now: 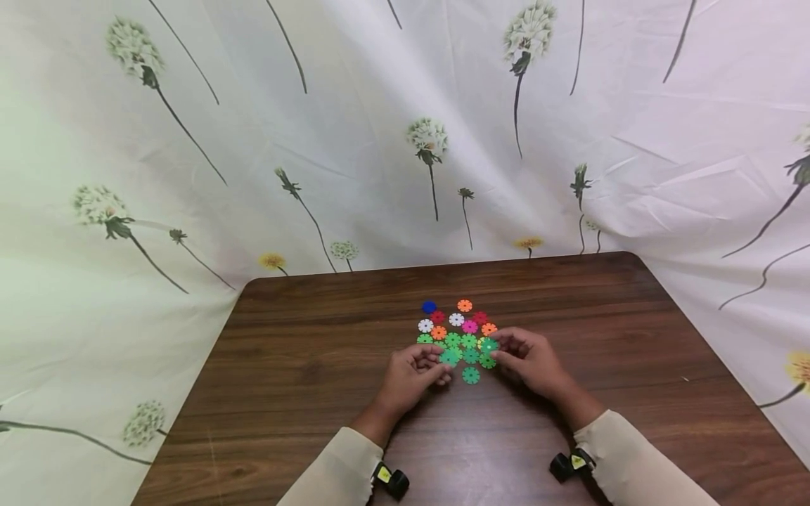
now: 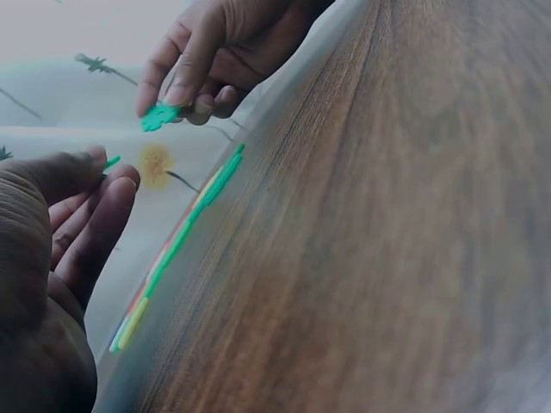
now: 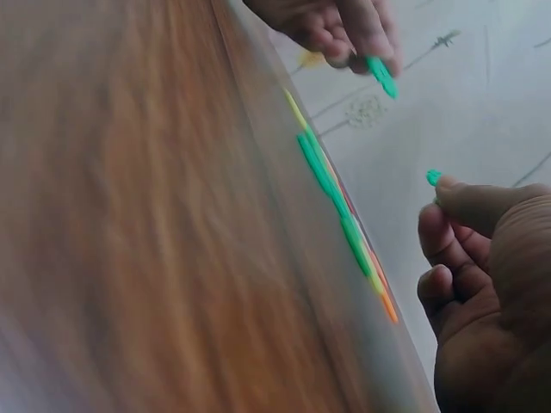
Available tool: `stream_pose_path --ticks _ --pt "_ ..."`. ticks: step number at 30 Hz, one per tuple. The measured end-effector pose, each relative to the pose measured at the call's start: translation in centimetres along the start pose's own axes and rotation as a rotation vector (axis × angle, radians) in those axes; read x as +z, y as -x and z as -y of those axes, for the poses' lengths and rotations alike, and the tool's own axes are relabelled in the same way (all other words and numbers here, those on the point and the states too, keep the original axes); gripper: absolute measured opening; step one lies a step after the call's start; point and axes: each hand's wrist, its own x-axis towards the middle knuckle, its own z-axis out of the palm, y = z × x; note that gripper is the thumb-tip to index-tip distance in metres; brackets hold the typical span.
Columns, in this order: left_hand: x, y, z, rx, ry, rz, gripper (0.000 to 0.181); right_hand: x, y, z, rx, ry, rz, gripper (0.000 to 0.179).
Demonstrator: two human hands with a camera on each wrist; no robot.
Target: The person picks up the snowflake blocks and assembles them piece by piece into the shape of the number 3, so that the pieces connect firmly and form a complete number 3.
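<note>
Above the wooden table, my left hand (image 1: 413,374) pinches a green notched plastic disc (image 1: 450,356) between thumb and finger. My right hand (image 1: 533,360) pinches another green notched disc (image 1: 488,345) the same way. The two held discs are a short gap apart, both raised off the tabletop. In the left wrist view the right hand's disc (image 2: 159,117) shows its toothed rim, while only an edge of the left disc (image 2: 113,162) is seen. Beneath and beyond the hands lie loose discs in several colours, including a single green disc (image 1: 471,376) nearest me.
White discs (image 1: 457,320), orange discs (image 1: 465,306), a blue disc (image 1: 429,307) and a pink disc (image 1: 470,327) lie flat on the brown table (image 1: 304,365). A flower-printed cloth (image 1: 367,140) hangs behind the table's far edge.
</note>
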Motion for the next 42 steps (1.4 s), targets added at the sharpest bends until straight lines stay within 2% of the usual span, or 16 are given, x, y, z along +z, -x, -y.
stream_pose_path --ticks 5,13,20,32,42 --pt "0.1 -0.2 0.1 -0.085 0.082 -0.028 0.030 1.2 0.0 0.1 -0.022 -0.038 -0.001 0.025" --pt "0.0 -0.2 0.2 -0.087 0.073 -0.059 0.026 2.5 -0.1 0.4 -0.001 -0.087 -0.028 0.027" --pt "0.3 -0.2 0.0 -0.058 0.067 -0.077 0.025 2.9 0.0 0.6 0.074 -0.160 -0.041 0.028" --pt "0.4 -0.2 0.2 0.014 0.024 -0.049 0.020 3.7 0.1 1.2 0.099 -0.267 -0.022 0.029" --pt "0.5 0.0 0.0 0.036 0.032 -0.038 0.019 3.9 0.3 1.4 0.154 -0.356 -0.008 0.035"
